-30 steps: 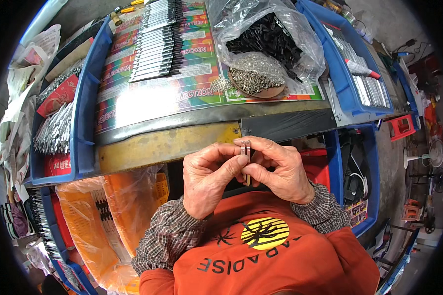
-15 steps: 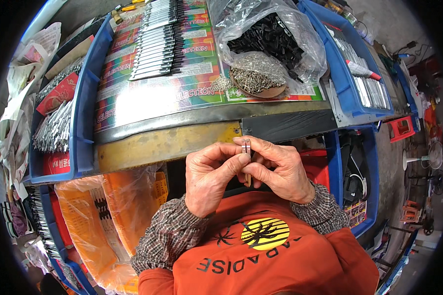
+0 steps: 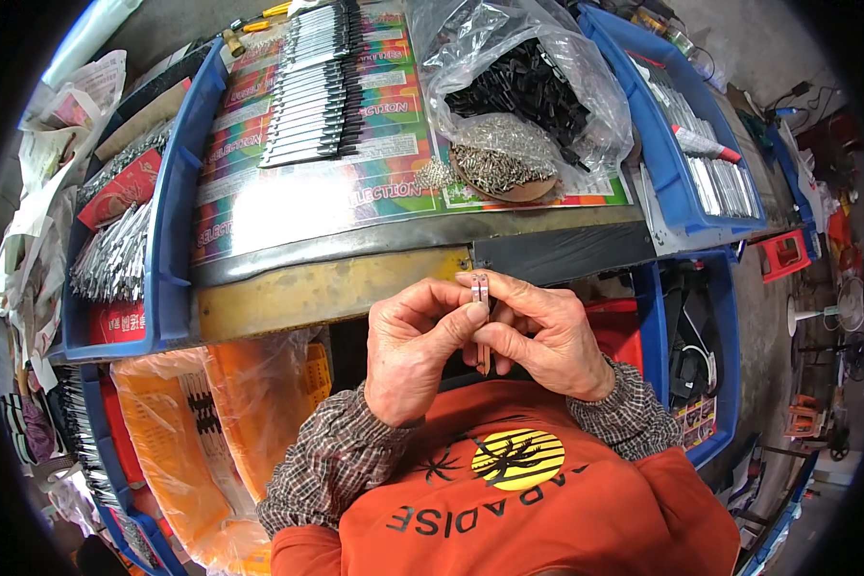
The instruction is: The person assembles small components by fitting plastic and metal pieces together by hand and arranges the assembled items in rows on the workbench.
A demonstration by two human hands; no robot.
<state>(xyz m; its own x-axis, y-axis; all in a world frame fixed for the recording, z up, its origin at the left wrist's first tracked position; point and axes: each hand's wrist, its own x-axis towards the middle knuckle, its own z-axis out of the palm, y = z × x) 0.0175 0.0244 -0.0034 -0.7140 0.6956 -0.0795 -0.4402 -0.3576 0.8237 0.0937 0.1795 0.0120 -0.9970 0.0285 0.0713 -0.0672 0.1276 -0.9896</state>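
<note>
Just off the table's near edge, my left hand (image 3: 408,346) and my right hand (image 3: 552,331) meet in front of my body. Both are closed, with thumbs and fingertips pinching one slim, shiny metal piece (image 3: 481,286). It stands upright between them; its top end shows two narrow prongs or sides, and a thin tip comes out below the fingers. My fingers cover most of its middle, so I cannot make out its exact kind.
On the table lies a row of silver strips with black ends (image 3: 302,120). Beside it are a clear bag of black parts (image 3: 523,91) and a heap of small metal pins (image 3: 504,171). Blue bins (image 3: 168,278) flank the table; an orange plastic-lined crate (image 3: 163,413) sits below left.
The view has shifted slightly, so the table appears a little lower and further right. My hands keep the same pinch on the metal piece, with only slight finger movement.
</note>
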